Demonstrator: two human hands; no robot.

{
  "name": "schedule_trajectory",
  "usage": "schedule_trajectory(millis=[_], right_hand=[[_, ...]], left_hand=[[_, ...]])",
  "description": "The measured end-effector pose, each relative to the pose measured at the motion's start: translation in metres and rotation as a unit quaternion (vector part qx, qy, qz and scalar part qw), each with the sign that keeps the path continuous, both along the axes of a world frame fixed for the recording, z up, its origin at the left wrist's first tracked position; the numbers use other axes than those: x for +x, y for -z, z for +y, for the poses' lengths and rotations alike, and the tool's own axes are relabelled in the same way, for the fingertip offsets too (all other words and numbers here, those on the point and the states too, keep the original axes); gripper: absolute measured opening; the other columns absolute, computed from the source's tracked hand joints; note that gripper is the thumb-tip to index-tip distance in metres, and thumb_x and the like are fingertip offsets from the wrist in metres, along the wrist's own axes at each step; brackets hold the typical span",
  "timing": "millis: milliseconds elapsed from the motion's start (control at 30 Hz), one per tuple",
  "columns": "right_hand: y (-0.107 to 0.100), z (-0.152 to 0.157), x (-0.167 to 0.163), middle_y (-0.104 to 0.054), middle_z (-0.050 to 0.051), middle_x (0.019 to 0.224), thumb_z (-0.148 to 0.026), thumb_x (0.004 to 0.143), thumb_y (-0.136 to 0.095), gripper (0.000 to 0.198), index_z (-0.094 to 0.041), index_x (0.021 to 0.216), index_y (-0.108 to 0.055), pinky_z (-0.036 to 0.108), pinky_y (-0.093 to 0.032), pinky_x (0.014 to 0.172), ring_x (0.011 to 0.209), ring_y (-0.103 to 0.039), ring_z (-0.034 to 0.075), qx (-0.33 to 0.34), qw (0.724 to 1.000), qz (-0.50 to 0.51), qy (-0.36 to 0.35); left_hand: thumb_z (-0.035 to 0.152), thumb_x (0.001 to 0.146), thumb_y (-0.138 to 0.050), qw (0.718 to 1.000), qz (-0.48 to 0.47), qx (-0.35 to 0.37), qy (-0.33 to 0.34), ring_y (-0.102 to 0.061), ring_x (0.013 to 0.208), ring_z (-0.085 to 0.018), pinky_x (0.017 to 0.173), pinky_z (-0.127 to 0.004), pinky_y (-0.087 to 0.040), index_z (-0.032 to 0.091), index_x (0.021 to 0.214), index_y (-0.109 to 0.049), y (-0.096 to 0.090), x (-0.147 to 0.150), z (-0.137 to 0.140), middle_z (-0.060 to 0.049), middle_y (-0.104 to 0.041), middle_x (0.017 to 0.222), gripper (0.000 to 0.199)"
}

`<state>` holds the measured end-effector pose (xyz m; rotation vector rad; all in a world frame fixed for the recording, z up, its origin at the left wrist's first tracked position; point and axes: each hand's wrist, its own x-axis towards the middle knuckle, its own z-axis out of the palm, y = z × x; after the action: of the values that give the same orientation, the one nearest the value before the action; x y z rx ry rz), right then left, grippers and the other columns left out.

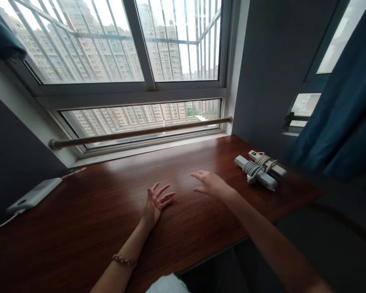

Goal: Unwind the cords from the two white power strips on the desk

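Both hands are open and empty: left hand (155, 203) rests on the counter (88, 211); right hand (210, 184) hovers near the power strips (259, 170), better approached from above.

Hands (183, 195) mid-desk (94, 211), power strips (259, 169) at right, power bank (35, 195) far left, window (125, 61) behind.

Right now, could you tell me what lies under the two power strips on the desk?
The power strips, cords wrapped round them, rest on the wooden desk. Whatever lies beneath them is covered.
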<state>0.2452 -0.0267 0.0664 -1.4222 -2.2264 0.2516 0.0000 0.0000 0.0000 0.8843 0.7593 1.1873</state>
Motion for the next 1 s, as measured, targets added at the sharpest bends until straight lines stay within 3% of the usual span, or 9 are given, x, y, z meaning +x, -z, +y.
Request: schedule_trajectory(millis=[100, 200, 267, 367, 567, 700, 867, 933, 1000], right_hand=[[0.005, -0.019, 0.088, -0.053, 0.011, 0.12, -0.025, 0.073, -0.064, 0.053, -0.022, 0.125, -0.05, 0.039, -0.04, 0.093, 0.11, -0.049, 0.027, 0.063, 0.985, -0.078, 0.141], [0.021, -0.039, 0.161, -0.048, 0.015, 0.125, -0.021, 0.071, -0.064, 0.058, -0.019, 0.126, -0.048, 0.046, -0.036, 0.095, 0.116, -0.042, 0.033, 0.078, 0.942, -0.159, 0.284], [0.032, -0.049, 0.193, -0.046, 0.015, 0.127, -0.023, 0.071, -0.063, 0.06, -0.02, 0.129, -0.045, 0.046, -0.038, 0.091, 0.113, -0.043, 0.034, 0.061, 0.921, -0.194, 0.333], [0.045, -0.055, 0.215, -0.042, 0.014, 0.129, -0.025, 0.071, -0.063, 0.067, -0.024, 0.133, -0.039, 0.039, -0.043, 0.084, 0.103, -0.053, 0.03, 0.018, 0.917, -0.214, 0.336], [0.055, -0.047, 0.22, -0.038, 0.016, 0.129, -0.02, 0.074, -0.057, 0.072, -0.029, 0.139, -0.027, 0.033, -0.046, 0.069, 0.08, -0.063, 0.023, -0.025, 0.902, -0.216, 0.373], [0.056, -0.045, 0.221, -0.049, 0.014, 0.115, -0.02, 0.076, -0.055, 0.062, -0.022, 0.135, -0.036, 0.034, -0.045, 0.072, 0.081, -0.062, 0.024, -0.007, 0.918, -0.14, 0.371], [0.045, -0.057, 0.182, -0.056, 0.013, 0.109, -0.031, 0.065, -0.067, 0.06, -0.015, 0.12, -0.05, 0.04, -0.044, 0.083, 0.1, -0.054, 0.029, 0.092, 0.911, 0.165, 0.366], [0.036, -0.065, 0.144, -0.059, 0.011, 0.104, -0.033, 0.062, -0.071, 0.063, -0.016, 0.119, -0.048, 0.038, -0.048, 0.077, 0.093, -0.058, 0.026, 0.069, 0.874, 0.364, 0.314], [0.026, -0.073, 0.098, -0.06, 0.007, 0.1, -0.034, 0.063, -0.072, 0.065, -0.021, 0.12, -0.044, 0.035, -0.05, 0.069, 0.083, -0.061, 0.022, 0.016, 0.816, 0.533, 0.225]], left_hand=[[0.059, 0.079, -0.042, 1.0, 0.019, -0.002, 0.016, -0.064, 0.086, -0.025, 0.079, -0.046, -0.049, 0.018, 0.115, -0.047, 0.0, -0.001, -0.002, -0.013, -0.061, 0.109, 0.054], [0.058, 0.079, -0.042, 0.999, 0.028, 0.008, 0.036, -0.064, 0.084, -0.026, 0.076, -0.044, -0.049, 0.014, 0.106, -0.055, 0.002, -0.001, -0.002, -0.013, -0.065, 0.097, 0.053], [0.058, 0.079, -0.043, 0.998, 0.035, 0.011, 0.043, -0.064, 0.083, -0.026, 0.075, -0.042, -0.049, 0.013, 0.101, -0.059, 0.002, -0.001, -0.003, -0.013, -0.066, 0.093, 0.052], [0.055, 0.078, -0.046, 0.998, 0.047, 0.015, 0.038, -0.063, 0.081, -0.025, 0.072, -0.04, -0.05, 0.013, 0.097, -0.061, 0.002, -0.001, -0.003, -0.012, -0.067, 0.09, 0.049], [0.053, 0.078, -0.048, 0.998, 0.05, 0.035, 0.019, -0.063, 0.083, -0.024, 0.073, -0.038, -0.05, 0.011, 0.095, -0.062, 0.002, -0.003, -0.003, -0.012, -0.067, 0.09, 0.047], [0.053, 0.075, -0.052, 0.997, 0.065, 0.045, 0.017, -0.063, 0.08, -0.023, 0.072, -0.037, -0.05, 0.012, 0.093, -0.062, 0.003, -0.002, -0.002, -0.011, -0.067, 0.087, 0.046], [0.05, 0.071, -0.059, 0.993, 0.087, 0.065, 0.039, -0.064, 0.075, -0.022, 0.071, -0.035, -0.049, 0.013, 0.088, -0.063, -0.006, 0.006, -0.012, -0.01, -0.067, 0.083, 0.041], [0.047, 0.07, -0.062, 0.991, 0.099, 0.072, 0.046, -0.064, 0.074, -0.021, 0.071, -0.035, -0.049, 0.013, 0.086, -0.064, -0.01, 0.011, -0.018, -0.009, -0.067, 0.081, 0.038], [0.044, 0.07, -0.064, 0.988, 0.11, 0.078, 0.075, -0.064, 0.075, -0.021, 0.072, -0.034, -0.048, 0.013, 0.087, -0.064, -0.012, 0.017, -0.023, -0.01, -0.067, 0.082, 0.035]])
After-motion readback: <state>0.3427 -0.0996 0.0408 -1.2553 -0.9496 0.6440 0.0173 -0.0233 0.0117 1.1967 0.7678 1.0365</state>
